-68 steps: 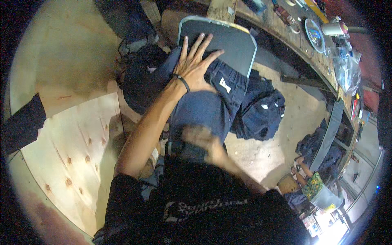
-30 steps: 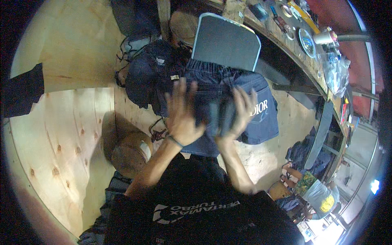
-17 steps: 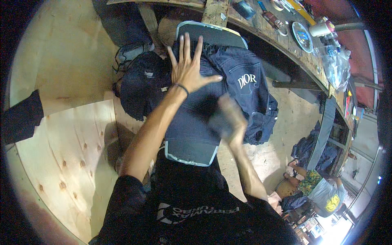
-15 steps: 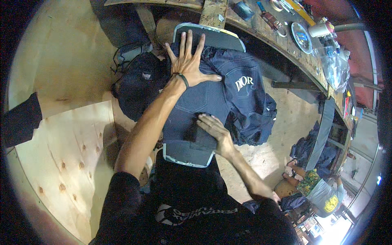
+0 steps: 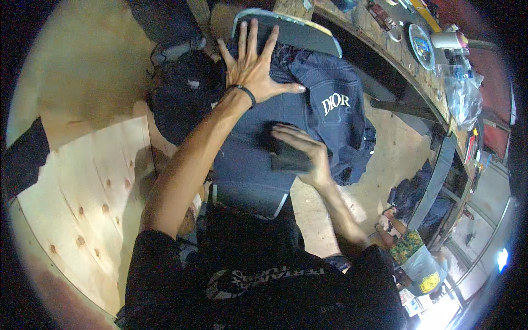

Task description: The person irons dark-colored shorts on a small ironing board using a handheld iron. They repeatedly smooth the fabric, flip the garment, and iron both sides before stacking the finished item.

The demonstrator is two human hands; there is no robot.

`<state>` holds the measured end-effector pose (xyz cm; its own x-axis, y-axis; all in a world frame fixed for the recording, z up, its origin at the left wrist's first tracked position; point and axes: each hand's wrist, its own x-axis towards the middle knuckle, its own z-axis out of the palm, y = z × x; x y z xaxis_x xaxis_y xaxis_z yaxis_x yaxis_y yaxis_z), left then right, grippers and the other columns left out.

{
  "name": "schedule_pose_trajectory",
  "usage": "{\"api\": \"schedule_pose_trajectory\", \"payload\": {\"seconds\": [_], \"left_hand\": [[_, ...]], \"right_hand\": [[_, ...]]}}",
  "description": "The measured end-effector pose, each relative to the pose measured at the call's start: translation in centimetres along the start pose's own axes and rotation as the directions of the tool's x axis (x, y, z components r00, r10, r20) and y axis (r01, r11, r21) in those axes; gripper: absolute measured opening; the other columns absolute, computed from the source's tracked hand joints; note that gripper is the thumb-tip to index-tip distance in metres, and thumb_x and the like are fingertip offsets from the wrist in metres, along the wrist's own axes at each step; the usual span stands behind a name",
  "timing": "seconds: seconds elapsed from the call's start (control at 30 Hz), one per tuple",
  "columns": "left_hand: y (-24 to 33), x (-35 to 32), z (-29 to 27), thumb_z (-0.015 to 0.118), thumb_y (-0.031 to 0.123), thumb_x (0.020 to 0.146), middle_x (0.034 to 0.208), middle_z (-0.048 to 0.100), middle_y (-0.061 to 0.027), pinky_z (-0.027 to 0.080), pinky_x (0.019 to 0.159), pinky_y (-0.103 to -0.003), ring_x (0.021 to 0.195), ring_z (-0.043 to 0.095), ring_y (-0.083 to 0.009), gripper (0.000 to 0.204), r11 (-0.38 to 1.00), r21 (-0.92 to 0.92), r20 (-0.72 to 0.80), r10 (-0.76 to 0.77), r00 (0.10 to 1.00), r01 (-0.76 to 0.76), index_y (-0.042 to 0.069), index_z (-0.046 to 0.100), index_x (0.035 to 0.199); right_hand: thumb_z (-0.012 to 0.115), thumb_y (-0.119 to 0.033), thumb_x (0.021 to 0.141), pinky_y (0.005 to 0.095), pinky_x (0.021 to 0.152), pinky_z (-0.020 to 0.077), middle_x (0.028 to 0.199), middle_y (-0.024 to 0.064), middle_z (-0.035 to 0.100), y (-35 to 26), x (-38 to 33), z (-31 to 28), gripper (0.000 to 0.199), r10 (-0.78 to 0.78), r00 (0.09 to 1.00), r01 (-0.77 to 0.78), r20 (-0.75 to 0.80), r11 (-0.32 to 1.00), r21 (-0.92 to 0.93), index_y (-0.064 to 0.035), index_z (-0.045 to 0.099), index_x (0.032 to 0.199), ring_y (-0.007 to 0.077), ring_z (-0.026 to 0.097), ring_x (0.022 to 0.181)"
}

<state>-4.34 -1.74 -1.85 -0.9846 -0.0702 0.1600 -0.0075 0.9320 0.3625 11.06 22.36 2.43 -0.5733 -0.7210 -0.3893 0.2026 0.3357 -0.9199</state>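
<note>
Dark blue denim trousers [image 5: 253, 132] are pulled over a long dark board [image 5: 286, 36] with a pale rim, whose two ends show past the cloth. My left hand [image 5: 253, 71] lies flat with fingers spread, its fingertips on the bare far end of the board and its palm on the denim. A black band circles that wrist. Lower down, my right hand [image 5: 308, 148] is smeared by motion and grips a dark flat pad [image 5: 289, 158] over the cloth; its exact kind is unclear. The trouser part with white lettering [image 5: 335, 103] hangs to the right.
A wooden workbench [image 5: 407, 71] runs along the upper right, carrying a round tray [image 5: 421, 47], a thread cone [image 5: 448, 40] and a plastic bag [image 5: 463, 102]. Dark garments [image 5: 184, 96] lie left of the board. Plywood [image 5: 82, 209] spans the left. Another person [image 5: 418, 264] sits at lower right.
My right hand has moved up and slightly right over the denim with the dark pad, which is now more visible. My left hand keeps its place on the board. The whole view has shifted slightly.
</note>
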Motion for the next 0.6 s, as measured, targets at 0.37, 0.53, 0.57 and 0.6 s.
{"api": "schedule_pose_trajectory", "payload": {"seconds": [0.37, 0.53, 0.57, 0.6], "left_hand": [[-1.1, 0.8, 0.5, 0.070, 0.091, 0.064, 0.174, 0.009, -0.0236, 0.002, 0.117, -0.082, 0.161, 0.008, -0.0423, 0.128, 0.965, -0.144, -0.046, 0.216, 0.975, -0.220, 0.026, 0.029, 0.167], [-1.1, 0.7, 0.9, 0.068, 0.089, 0.068, 0.173, 0.011, -0.0239, 0.002, 0.120, -0.080, 0.161, 0.010, -0.0417, 0.124, 0.972, -0.087, -0.038, 0.216, 0.976, -0.218, 0.023, 0.031, 0.166], [-1.1, 0.6, 0.9, 0.070, 0.084, 0.072, 0.174, 0.012, -0.0223, 0.005, 0.120, -0.080, 0.161, 0.011, -0.0400, 0.117, 0.951, -0.150, -0.102, 0.258, 0.961, -0.271, 0.024, 0.032, 0.166], [-1.1, 0.7, 1.0, 0.071, 0.082, 0.074, 0.174, 0.012, -0.0211, 0.006, 0.120, -0.080, 0.162, 0.011, -0.0391, 0.114, 0.938, -0.136, -0.081, 0.310, 0.947, -0.319, 0.026, 0.032, 0.165]], "right_hand": [[0.082, -0.010, 0.068, 0.0502, 0.123, 0.0366, 0.149, 0.0139, 0.062, 2.1, -0.6, 6.4, 0.073, -0.173, 0.983, 0.183, 0.066, 0.964, -0.193, -0.0128, 0.069, 0.140, 0.0320, 0.053, 0.143], [0.082, -0.015, 0.077, 0.0508, 0.123, 0.0359, 0.148, 0.0164, 0.062, 0.3, 2.5, 5.7, 0.063, -0.184, 0.981, 0.155, -0.058, 0.929, -0.335, -0.0108, 0.069, 0.139, 0.0369, 0.054, 0.142], [0.080, -0.018, 0.078, 0.0508, 0.123, 0.0364, 0.147, 0.0169, 0.062, -0.2, 2.8, 5.9, 0.063, -0.242, 0.970, 0.239, 0.025, 0.928, -0.287, -0.0085, 0.068, 0.139, 0.0369, 0.055, 0.141], [0.079, -0.021, 0.078, 0.0509, 0.122, 0.0368, 0.146, 0.0175, 0.063, -0.7, 3.2, 6.0, 0.063, -0.217, 0.970, 0.240, 0.113, 0.930, -0.277, -0.0062, 0.068, 0.138, 0.0368, 0.056, 0.139]]}}
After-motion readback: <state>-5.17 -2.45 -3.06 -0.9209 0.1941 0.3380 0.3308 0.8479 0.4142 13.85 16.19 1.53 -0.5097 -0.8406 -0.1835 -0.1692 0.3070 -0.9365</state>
